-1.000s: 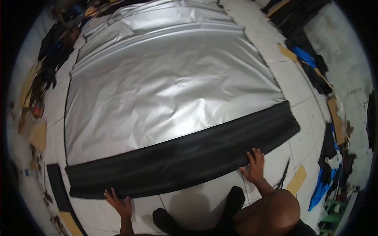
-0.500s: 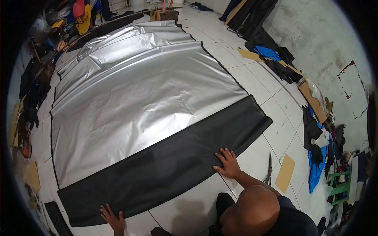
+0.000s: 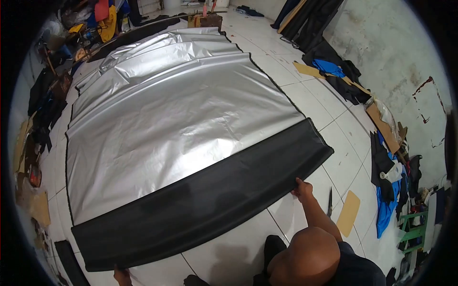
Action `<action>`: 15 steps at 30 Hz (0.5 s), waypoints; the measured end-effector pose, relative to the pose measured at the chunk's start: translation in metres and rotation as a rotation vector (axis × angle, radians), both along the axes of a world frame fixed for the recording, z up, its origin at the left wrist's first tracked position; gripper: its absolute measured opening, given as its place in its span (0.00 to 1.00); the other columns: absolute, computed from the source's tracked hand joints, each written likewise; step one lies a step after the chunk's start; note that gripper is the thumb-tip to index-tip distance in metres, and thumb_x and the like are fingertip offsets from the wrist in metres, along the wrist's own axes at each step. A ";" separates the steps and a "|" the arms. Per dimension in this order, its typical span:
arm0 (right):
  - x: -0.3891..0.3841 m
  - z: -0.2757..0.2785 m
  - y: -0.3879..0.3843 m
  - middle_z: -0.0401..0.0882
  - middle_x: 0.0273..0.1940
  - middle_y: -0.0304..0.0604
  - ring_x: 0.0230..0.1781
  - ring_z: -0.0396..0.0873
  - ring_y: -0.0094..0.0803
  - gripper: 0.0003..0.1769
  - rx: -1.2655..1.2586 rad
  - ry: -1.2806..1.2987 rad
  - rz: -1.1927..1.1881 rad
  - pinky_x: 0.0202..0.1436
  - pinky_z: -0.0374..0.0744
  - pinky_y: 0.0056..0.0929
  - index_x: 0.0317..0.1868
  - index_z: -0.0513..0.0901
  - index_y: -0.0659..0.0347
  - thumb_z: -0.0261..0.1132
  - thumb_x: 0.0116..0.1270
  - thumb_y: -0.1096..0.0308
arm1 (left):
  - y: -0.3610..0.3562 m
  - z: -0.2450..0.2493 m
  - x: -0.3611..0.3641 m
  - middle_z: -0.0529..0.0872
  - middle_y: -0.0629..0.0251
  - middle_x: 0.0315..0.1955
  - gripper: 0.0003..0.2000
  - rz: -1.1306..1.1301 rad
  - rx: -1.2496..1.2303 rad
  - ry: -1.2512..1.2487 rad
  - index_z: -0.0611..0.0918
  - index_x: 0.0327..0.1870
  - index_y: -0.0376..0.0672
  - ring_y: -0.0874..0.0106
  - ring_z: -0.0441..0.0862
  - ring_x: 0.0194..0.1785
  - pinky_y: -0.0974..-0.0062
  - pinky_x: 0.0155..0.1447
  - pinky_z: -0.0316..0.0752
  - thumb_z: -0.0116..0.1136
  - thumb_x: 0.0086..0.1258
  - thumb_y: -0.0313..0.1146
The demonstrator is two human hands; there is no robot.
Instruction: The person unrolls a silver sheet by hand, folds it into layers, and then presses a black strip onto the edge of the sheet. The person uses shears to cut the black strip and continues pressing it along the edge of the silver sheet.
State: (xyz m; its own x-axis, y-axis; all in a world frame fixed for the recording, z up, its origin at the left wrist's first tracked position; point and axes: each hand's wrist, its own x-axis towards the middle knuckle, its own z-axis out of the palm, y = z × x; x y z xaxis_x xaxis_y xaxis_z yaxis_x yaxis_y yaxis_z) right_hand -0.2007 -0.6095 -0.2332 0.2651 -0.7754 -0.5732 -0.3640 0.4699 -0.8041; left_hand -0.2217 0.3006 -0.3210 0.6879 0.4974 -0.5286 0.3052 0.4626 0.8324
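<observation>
A large sheet of fabric, silver on one face (image 3: 162,124), lies spread over the tiled floor. Its near end is folded over as a black band (image 3: 200,195). My right hand (image 3: 302,189) is closed on the near folded edge of the fabric, right of the middle, thumb on top and fingers partly underneath. At the lower left, my left hand (image 3: 121,275) grips the same edge near its corner; most of its fingers are hidden and the frame cuts it off. Scissors (image 3: 330,202) and a tan card piece (image 3: 348,212) lie on the floor beside my right forearm.
White floor tiles (image 3: 305,102) surround the fabric. Along the right wall are blue cloth (image 3: 385,205), black scraps and a green stand (image 3: 414,231). Piled clutter lines the left side. A box (image 3: 206,21) sits at the far end, and a black strip (image 3: 70,262) lies at lower left.
Both hands were lying flat on the black band with fingers spread. Now they hold its near edge; the right hand has moved right and the left hand down and left.
</observation>
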 end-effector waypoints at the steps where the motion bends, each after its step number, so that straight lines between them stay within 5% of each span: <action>1: -0.001 -0.005 -0.007 0.76 0.26 0.48 0.19 0.75 0.35 0.13 0.067 -0.004 0.023 0.18 0.75 0.31 0.35 0.76 0.70 0.64 0.62 0.65 | -0.009 0.009 -0.004 0.78 0.58 0.52 0.22 -0.025 -0.080 -0.051 0.69 0.61 0.33 0.66 0.76 0.53 0.69 0.56 0.73 0.48 0.69 0.35; 2: -0.007 -0.009 -0.015 0.77 0.29 0.48 0.22 0.76 0.35 0.13 0.050 -0.037 0.024 0.21 0.77 0.32 0.37 0.76 0.69 0.63 0.62 0.65 | -0.019 0.017 -0.007 0.78 0.58 0.52 0.21 -0.046 -0.160 -0.098 0.70 0.60 0.34 0.67 0.76 0.53 0.70 0.57 0.72 0.48 0.69 0.34; 5: -0.032 -0.025 -0.041 0.79 0.36 0.44 0.32 0.78 0.36 0.14 -0.096 0.005 0.205 0.32 0.81 0.37 0.43 0.78 0.65 0.62 0.62 0.64 | -0.005 -0.011 -0.036 0.78 0.69 0.21 0.10 -0.004 -0.015 0.027 0.80 0.36 0.41 0.76 0.72 0.20 0.76 0.23 0.67 0.49 0.67 0.37; 6: -0.043 -0.051 -0.060 0.80 0.39 0.42 0.37 0.78 0.37 0.15 -0.216 0.090 0.359 0.37 0.82 0.39 0.45 0.79 0.63 0.62 0.61 0.63 | -0.065 0.027 -0.027 0.70 0.76 0.14 0.10 0.306 0.193 0.055 0.79 0.28 0.43 0.81 0.59 0.12 0.79 0.16 0.57 0.50 0.66 0.37; 7: -0.037 -0.011 -0.036 0.79 0.40 0.43 0.41 0.79 0.37 0.17 -0.018 0.055 0.134 0.42 0.82 0.41 0.46 0.79 0.62 0.62 0.61 0.61 | -0.066 0.028 -0.042 0.76 0.71 0.21 0.10 0.219 0.231 0.089 0.80 0.32 0.41 0.79 0.69 0.20 0.77 0.22 0.66 0.50 0.66 0.37; 9: -0.061 -0.051 -0.086 0.79 0.40 0.43 0.42 0.78 0.36 0.16 -0.090 0.119 0.256 0.42 0.81 0.39 0.45 0.80 0.61 0.61 0.61 0.59 | -0.071 0.019 -0.066 0.80 0.59 0.42 0.14 0.147 0.117 0.015 0.78 0.46 0.36 0.66 0.77 0.45 0.67 0.47 0.75 0.50 0.66 0.36; 11: -0.062 -0.042 -0.097 0.80 0.37 0.42 0.40 0.78 0.36 0.16 -0.180 0.234 0.279 0.40 0.79 0.38 0.41 0.82 0.59 0.62 0.59 0.57 | -0.090 0.044 -0.061 0.80 0.57 0.44 0.16 0.247 -0.003 -0.104 0.77 0.49 0.34 0.64 0.78 0.47 0.65 0.53 0.73 0.48 0.66 0.35; 13: -0.045 -0.053 -0.126 0.79 0.43 0.45 0.37 0.78 0.38 0.28 -0.246 0.264 0.304 0.38 0.79 0.39 0.56 0.73 0.59 0.65 0.58 0.55 | -0.071 0.042 -0.058 0.79 0.55 0.46 0.16 0.340 0.108 0.007 0.75 0.50 0.31 0.63 0.76 0.50 0.66 0.54 0.73 0.50 0.65 0.33; 15: -0.042 -0.056 -0.145 0.74 0.53 0.51 0.49 0.74 0.43 0.41 -0.223 0.173 0.327 0.46 0.77 0.41 0.66 0.61 0.58 0.68 0.55 0.55 | -0.042 0.038 -0.063 0.79 0.55 0.47 0.17 0.487 0.142 0.023 0.73 0.51 0.29 0.62 0.77 0.50 0.66 0.55 0.73 0.54 0.63 0.29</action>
State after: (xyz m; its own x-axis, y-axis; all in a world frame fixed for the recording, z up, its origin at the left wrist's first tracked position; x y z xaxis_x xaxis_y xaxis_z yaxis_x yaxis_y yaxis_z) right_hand -0.2430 -0.7545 -0.2892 0.4318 -0.7765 -0.4589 -0.6033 0.1296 -0.7869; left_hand -0.2849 0.2585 -0.2832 0.3472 0.8257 -0.4447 0.1006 0.4386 0.8930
